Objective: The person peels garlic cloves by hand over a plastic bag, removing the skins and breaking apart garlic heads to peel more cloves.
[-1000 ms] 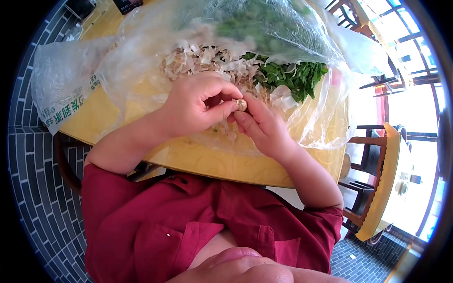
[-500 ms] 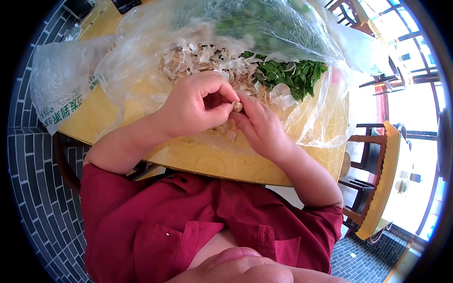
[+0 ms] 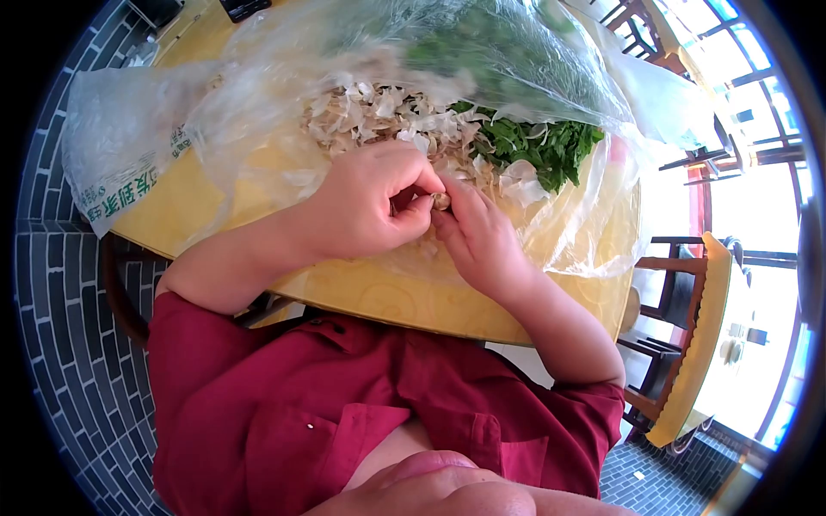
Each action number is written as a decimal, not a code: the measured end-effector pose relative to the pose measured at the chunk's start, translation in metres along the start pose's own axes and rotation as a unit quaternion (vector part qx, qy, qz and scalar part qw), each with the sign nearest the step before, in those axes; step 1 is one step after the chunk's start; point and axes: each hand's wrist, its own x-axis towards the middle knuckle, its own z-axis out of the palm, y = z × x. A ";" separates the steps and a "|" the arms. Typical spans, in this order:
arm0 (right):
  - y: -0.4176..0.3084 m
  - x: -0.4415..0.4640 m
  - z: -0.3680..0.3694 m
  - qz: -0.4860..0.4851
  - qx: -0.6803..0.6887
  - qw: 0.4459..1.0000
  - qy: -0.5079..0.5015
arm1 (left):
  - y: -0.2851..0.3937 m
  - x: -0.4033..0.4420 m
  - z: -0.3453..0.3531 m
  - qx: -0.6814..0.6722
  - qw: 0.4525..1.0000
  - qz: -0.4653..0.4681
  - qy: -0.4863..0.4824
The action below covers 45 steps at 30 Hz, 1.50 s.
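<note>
A small pale brown piece, which looks like a garlic clove [image 3: 441,201], is pinched between the fingertips of both hands. My left hand [image 3: 372,199] holds it from the left with thumb and forefinger closed. From the right, my right hand [image 3: 483,236] grips it between thumb and fingers. Just beyond my hands lies a heap of papery garlic skins [image 3: 379,113] on clear plastic. Green leaves [image 3: 544,148] sit beside the skins on the right, partly under the plastic.
Clear plastic bags [image 3: 120,142] spread over the yellow table [image 3: 379,291]. A black object [image 3: 244,8] is at the table's far edge. Chairs [image 3: 675,297] and another table with a yellow cloth [image 3: 695,353] stand on the right.
The small piece has turned and shifted slightly between my fingertips, and my hands have moved a little. The whole view has tilted slightly.
</note>
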 end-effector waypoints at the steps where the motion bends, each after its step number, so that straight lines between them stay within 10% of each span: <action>1: 0.000 0.000 0.000 0.004 0.006 1.000 -0.003 | 0.000 0.000 0.000 0.014 1.000 0.018 0.005; 15: 0.001 -0.002 0.000 -0.004 0.008 1.000 0.017 | -0.007 0.001 -0.007 0.029 0.996 0.082 -0.032; 27: 0.002 -0.001 -0.005 0.074 0.138 0.987 0.037 | -0.002 0.000 -0.005 -0.280 0.949 -0.142 -0.043; 45: 0.003 0.001 -0.004 0.056 0.135 0.989 0.015 | -0.004 0.001 -0.009 -0.300 0.932 -0.195 -0.063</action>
